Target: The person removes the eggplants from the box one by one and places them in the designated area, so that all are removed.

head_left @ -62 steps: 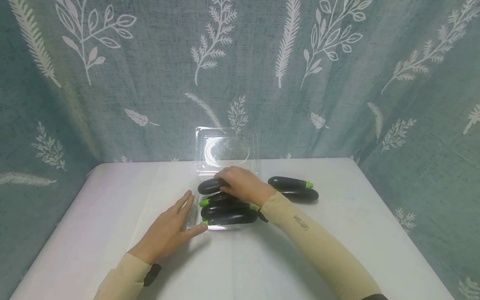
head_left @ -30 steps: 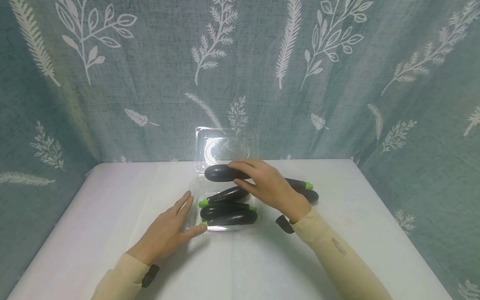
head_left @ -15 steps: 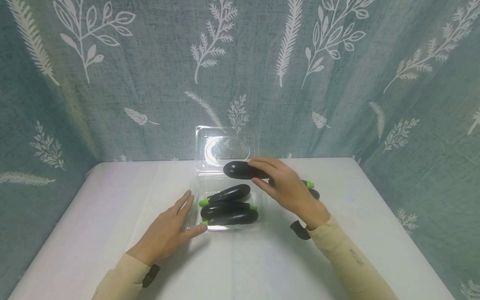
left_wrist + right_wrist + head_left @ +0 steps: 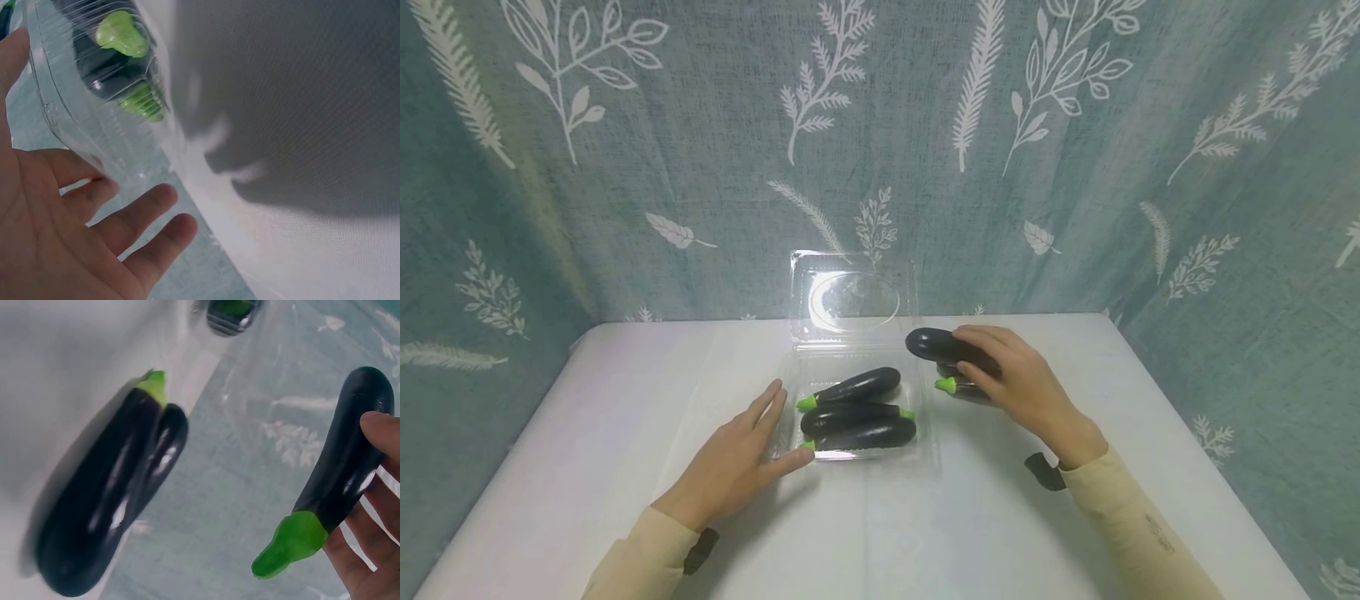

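My right hand (image 4: 1030, 387) grips a dark purple eggplant (image 4: 931, 343), raised above the table to the right of the clear plastic container (image 4: 831, 363). In the right wrist view its green stem end (image 4: 294, 540) points down and left, with thumb and fingers around the body. Three eggplants (image 4: 861, 385) lie inside the container, side by side. My left hand (image 4: 730, 467) rests at the container's left side, fingers spread and holding nothing; in the left wrist view fingertips meet the clear wall (image 4: 75, 147). Two more eggplants (image 4: 97, 494) lie together on the table, partly hidden by my right hand in the head view.
The container's clear lid (image 4: 853, 300) stands raised at the back, near the table's far edge. A white cloth covers the table (image 4: 880, 533). A green curtain (image 4: 722, 167) with white leaf prints hangs behind and at both sides.
My right hand has lifted an eggplant from the back of the container and carried it rightward, over the pair on the table. The left hand has stayed in place.
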Demonstrator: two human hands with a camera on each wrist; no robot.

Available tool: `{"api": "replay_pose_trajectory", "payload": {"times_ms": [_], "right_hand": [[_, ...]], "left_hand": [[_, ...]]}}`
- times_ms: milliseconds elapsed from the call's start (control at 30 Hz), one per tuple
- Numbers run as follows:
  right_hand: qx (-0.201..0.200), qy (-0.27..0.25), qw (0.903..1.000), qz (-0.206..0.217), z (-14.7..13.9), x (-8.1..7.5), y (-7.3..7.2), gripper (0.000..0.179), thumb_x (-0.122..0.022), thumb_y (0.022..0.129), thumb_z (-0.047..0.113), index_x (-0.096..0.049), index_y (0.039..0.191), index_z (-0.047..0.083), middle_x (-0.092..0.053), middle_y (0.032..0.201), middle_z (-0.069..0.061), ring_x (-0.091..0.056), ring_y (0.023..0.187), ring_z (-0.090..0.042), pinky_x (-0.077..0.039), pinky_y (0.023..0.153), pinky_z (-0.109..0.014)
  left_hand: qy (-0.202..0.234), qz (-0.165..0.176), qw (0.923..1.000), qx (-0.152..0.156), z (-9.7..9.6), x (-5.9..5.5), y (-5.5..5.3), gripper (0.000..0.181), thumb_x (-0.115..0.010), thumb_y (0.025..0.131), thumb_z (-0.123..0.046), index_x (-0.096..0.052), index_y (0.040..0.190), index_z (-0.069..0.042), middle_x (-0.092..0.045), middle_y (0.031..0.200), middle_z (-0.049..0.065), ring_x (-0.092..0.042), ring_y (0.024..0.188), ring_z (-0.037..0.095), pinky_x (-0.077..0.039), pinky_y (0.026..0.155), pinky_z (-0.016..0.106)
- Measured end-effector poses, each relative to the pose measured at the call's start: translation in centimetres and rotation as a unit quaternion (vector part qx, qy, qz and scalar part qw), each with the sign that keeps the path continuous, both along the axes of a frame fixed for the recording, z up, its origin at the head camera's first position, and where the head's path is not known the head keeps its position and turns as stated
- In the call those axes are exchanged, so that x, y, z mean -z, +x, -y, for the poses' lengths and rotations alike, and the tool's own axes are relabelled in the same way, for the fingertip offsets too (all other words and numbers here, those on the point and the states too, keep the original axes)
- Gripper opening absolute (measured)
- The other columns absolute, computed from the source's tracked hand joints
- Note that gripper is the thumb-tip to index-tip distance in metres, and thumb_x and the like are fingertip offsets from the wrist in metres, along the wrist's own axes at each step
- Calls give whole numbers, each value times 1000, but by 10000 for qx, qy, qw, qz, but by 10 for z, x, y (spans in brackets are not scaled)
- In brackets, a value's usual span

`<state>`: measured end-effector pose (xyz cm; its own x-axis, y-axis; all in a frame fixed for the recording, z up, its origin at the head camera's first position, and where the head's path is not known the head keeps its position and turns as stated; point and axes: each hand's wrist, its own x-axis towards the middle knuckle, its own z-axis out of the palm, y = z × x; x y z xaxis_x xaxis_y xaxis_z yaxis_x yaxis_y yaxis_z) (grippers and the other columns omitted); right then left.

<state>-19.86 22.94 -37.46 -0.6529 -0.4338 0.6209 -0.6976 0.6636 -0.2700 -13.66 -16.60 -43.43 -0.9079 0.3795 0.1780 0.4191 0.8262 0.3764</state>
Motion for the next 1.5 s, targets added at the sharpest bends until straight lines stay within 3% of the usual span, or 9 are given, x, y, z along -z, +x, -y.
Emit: {"api": "replay_pose_trajectory", "payload": {"times_ms": [267,767,1500], "right_hand": [[164,63,9998,-78,-18,13,1,45,-82,86,9,-68,128,9,-67,128,-6,-61,120,-26,-49,102,-44],[409,208,9988,145,-39,35,12,44,-84,84,9,-70,126,8,-68,126,-8,-61,117,-29,-49,100,-46],[462,975,9940,184,-48,57,20,44,-89,78,12,-71,117,9,-69,116,-10,-67,107,-32,-56,90,-50]], "left_hand": [[13,5,10000,-19,0,1,-1,97,-56,95,-66,-30,156,5,-25,165,18,-40,140,45,-38,112,58],[0,34,10000,-47,-2,0,-2,98,-56,94,-68,-31,156,4,-25,165,17,-40,141,44,-38,112,57],[-46,67,9999,-60,-2,0,-1,98,-56,94,-67,-30,156,5,-24,165,18,-40,141,44,-38,112,57]]}}
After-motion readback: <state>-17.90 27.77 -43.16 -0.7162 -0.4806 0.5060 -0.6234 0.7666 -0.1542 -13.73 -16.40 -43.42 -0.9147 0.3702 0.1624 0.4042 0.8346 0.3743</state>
